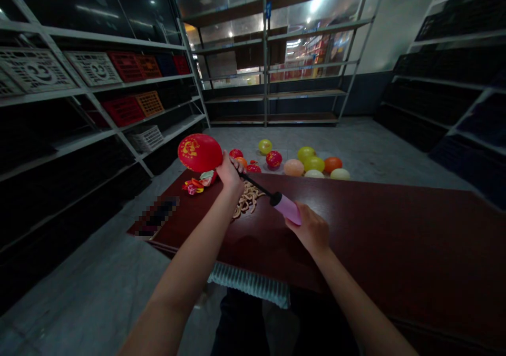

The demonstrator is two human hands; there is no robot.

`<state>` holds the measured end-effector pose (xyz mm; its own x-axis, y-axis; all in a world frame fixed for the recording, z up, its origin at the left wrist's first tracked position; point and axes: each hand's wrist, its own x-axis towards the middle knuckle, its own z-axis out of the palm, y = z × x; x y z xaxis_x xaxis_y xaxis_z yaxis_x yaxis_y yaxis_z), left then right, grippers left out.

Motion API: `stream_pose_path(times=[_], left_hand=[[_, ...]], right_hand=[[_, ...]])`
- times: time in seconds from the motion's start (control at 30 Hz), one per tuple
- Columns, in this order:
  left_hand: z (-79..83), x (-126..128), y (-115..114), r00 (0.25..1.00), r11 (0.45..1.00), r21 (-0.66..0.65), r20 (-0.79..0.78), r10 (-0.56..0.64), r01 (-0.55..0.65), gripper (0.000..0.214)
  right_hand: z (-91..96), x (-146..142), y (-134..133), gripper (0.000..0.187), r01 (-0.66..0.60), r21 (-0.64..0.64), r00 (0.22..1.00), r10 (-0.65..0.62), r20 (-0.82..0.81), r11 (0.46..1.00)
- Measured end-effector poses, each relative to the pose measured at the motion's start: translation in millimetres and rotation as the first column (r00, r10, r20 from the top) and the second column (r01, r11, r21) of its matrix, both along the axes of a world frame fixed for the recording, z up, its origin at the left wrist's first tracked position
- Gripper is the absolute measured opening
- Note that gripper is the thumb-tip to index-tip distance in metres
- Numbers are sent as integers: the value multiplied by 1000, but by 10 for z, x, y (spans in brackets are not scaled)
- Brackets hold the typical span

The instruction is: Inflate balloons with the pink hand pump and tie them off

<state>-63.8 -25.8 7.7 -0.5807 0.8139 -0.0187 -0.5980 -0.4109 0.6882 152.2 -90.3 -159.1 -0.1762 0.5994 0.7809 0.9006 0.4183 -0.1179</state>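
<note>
A red balloon (200, 152) with a yellow print, partly or fully filled, sits at the nozzle end of a hand pump (289, 209). My left hand (231, 172) is closed around the balloon's neck and the pump's nozzle end, which the fingers mostly hide. From there the pump's black rod runs down to the right into its pink barrel. My right hand (312, 230) is wrapped round that pink barrel. Below the rod, a heap of tan, ring-like pieces (247, 200) lies on the dark red table (375, 229). Several limp, colourful balloons (194, 185) lie at the table's left.
Several filled balloons, among them a yellow-green one (314, 164) and an orange one (333, 164), rest on the floor (237, 133) beyond the table. Shelving with crates (125, 111) stands at left, a metal rack (265, 100) at the back. A blurred patch (157, 216) covers something on the table's left corner.
</note>
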Motion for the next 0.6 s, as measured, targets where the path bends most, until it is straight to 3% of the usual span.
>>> stream_pose_path(times=[0.1,0.3,0.4,0.6], left_hand=[[-95,297,4,996,997,14,-35,-80,81,58],[-467,862,6,979,979,-33,-14,-201,201,58],[-555,907,31,974,973,-34,12,-228,228,57],[-591,724,89,975,969,-116,68,-210,216,52]], right_hand=[[-9,5,6,31,18,-12,1000,-18,-24,1000],[-12,26,18,36,73,-39,996,-75,-55,997],[-15,31,25,38,90,-72,994,-95,-58,993],[4,-20,23,38,78,-125,996,-83,-36,989]])
